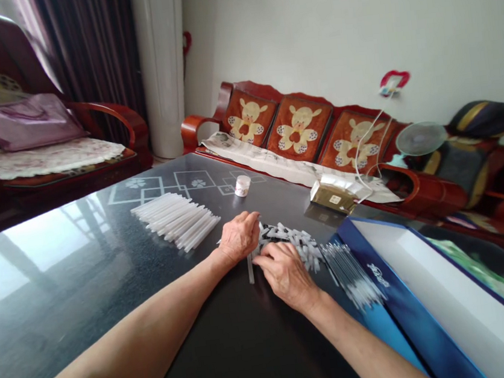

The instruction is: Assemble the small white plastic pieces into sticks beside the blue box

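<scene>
Tabletop (65, 307): near-black and speckled, with pale outlined squares and flower motifs beyond the left hand (242, 237)
Long tubes (176, 222): milky white, left of the left hand
Short pieces (301, 241): whitish, just beyond the right hand (287, 276)
Thin sticks (351, 275): grey, whitish toward their near ends, right of the right hand
Box (400, 302): blue outside with white lettering, white inside, farther right of the right hand
Roll (242, 186): white with pinkish print, beyond the left hand
Cushions (298, 126): rusty orange with cream animal figures and dark-spotted paws, well beyond both hands

hands (240, 237) 2 | blue box (397, 284) 1 | white tubes (176, 220) apparently dozen-plus
</scene>
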`<state>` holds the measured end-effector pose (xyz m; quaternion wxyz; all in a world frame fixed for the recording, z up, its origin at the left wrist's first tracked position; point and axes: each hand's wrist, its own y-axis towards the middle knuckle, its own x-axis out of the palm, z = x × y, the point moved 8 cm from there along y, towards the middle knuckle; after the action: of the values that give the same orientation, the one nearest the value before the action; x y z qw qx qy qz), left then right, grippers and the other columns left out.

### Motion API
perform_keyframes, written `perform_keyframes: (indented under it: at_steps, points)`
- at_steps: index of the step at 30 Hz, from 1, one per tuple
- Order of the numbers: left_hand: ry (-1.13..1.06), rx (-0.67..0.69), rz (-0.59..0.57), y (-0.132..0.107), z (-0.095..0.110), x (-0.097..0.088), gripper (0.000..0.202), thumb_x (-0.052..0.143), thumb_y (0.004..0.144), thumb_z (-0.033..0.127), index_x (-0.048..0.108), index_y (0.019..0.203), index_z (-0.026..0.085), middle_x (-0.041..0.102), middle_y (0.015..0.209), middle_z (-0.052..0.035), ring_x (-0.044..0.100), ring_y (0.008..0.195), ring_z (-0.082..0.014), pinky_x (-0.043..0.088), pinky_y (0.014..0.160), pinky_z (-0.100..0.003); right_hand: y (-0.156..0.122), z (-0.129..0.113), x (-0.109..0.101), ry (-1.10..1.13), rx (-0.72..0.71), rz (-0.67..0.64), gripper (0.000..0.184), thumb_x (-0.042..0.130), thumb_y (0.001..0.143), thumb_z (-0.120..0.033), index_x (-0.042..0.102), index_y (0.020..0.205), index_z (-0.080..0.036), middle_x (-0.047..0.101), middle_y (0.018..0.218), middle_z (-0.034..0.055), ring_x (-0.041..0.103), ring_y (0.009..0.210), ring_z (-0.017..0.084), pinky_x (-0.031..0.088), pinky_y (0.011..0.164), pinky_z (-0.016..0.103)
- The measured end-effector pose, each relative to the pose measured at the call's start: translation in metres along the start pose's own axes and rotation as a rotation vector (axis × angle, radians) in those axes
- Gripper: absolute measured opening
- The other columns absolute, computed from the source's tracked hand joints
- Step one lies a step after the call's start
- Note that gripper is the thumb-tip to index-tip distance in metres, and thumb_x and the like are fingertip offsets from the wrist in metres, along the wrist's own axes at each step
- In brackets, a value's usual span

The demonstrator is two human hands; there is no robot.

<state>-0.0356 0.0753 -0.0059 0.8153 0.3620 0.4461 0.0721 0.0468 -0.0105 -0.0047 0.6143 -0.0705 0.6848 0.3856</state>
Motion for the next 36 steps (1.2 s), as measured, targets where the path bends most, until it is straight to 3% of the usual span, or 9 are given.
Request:
perform_keyframes:
  at_steps: [5,8,10,12,15,18,24,30,36]
  points:
    - [-0.017,0.002,-0.01,0.0,0.002,0.001,0.028,0.04,0.09,0.024,0.058,0.111,0.019,0.063,0.086,-0.0049,0.062,0.078,-0.0147,0.048,0.065,-0.022,0.01,-0.002,0.005,-0.022,-0.1,-0.052,0.016,0.053,0.085,-0.016,0.067,0.087,-0.024,0.06,0.084,0.0037,0.053,0.085,0.019,0.039,0.079,0.034]
    - [-0.016,0.014,-0.018,-0.001,0.003,0.003,0.029,0.04,0.09,0.024,0.058,0.112,0.018,0.062,0.085,-0.0054,0.061,0.078,-0.0151,0.048,0.064,-0.023,0.011,-0.001,-0.002,0.067,-0.08,-0.022,0.013,0.053,0.084,-0.016,0.064,0.083,-0.021,0.061,0.085,0.0043,0.055,0.086,0.019,0.041,0.082,0.036]
    - [-0.025,0.059,-0.041,-0.003,0.008,0.005,0.029,0.039,0.09,0.025,0.058,0.112,0.018,0.062,0.084,-0.0054,0.061,0.078,-0.0153,0.047,0.064,-0.023,0.006,0.01,-0.011,0.206,0.031,0.084,0.01,0.053,0.083,-0.017,0.062,0.085,-0.02,0.064,0.088,0.0049,0.058,0.086,0.019,0.044,0.082,0.035]
    - [-0.041,0.144,-0.078,-0.005,0.018,0.006,0.03,0.039,0.091,0.026,0.058,0.113,0.019,0.061,0.083,-0.0049,0.06,0.077,-0.0155,0.046,0.063,-0.023,-0.007,0.034,-0.017,0.376,0.24,0.211,0.009,0.055,0.082,-0.021,0.062,0.087,-0.02,0.067,0.087,0.0045,0.062,0.083,0.018,0.048,0.079,0.032]
    - [-0.052,0.284,-0.124,-0.01,0.037,0.007,0.03,0.038,0.092,0.029,0.057,0.113,0.022,0.059,0.082,-0.0038,0.058,0.078,-0.0159,0.046,0.065,-0.024,-0.037,0.077,-0.01,0.615,0.585,0.335,0.015,0.06,0.08,-0.033,0.062,0.086,-0.019,0.07,0.08,0.0036,0.066,0.072,0.018,0.052,0.069,0.03]
    - [-0.046,0.369,-0.15,-0.015,0.052,0.007,0.031,0.035,0.094,0.029,0.057,0.114,0.022,0.057,0.081,-0.0037,0.055,0.076,-0.0158,0.046,0.069,-0.026,-0.059,0.103,-0.002,0.721,0.734,0.426,0.024,0.063,0.077,-0.04,0.062,0.086,-0.018,0.07,0.076,0.0044,0.066,0.069,0.019,0.053,0.066,0.031]
    - [-0.046,0.445,-0.184,-0.021,0.065,0.01,0.031,0.037,0.092,0.027,0.056,0.116,0.021,0.056,0.083,-0.0042,0.052,0.075,-0.0159,0.045,0.07,-0.027,-0.061,0.105,-0.004,0.671,0.656,0.472,0.02,0.061,0.08,-0.034,0.065,0.092,-0.018,0.07,0.088,0.0061,0.066,0.078,0.018,0.053,0.075,0.033]
    - [-0.051,0.455,-0.194,-0.024,0.069,0.012,0.031,0.035,0.094,0.028,0.056,0.116,0.021,0.054,0.08,-0.0036,0.051,0.074,-0.016,0.044,0.07,-0.028,-0.058,0.098,-0.002,0.671,0.616,0.451,0.017,0.06,0.081,-0.031,0.065,0.093,-0.02,0.07,0.088,0.0042,0.066,0.076,0.016,0.053,0.075,0.03]
    - [-0.027,0.471,-0.208,-0.025,0.071,0.013,0.03,0.035,0.094,0.028,0.057,0.114,0.021,0.053,0.079,-0.0033,0.051,0.073,-0.0163,0.043,0.067,-0.028,-0.051,0.087,-0.016,0.573,0.493,0.472,0.01,0.059,0.081,-0.024,0.066,0.087,-0.021,0.068,0.09,0.0038,0.065,0.081,0.016,0.053,0.075,0.028]
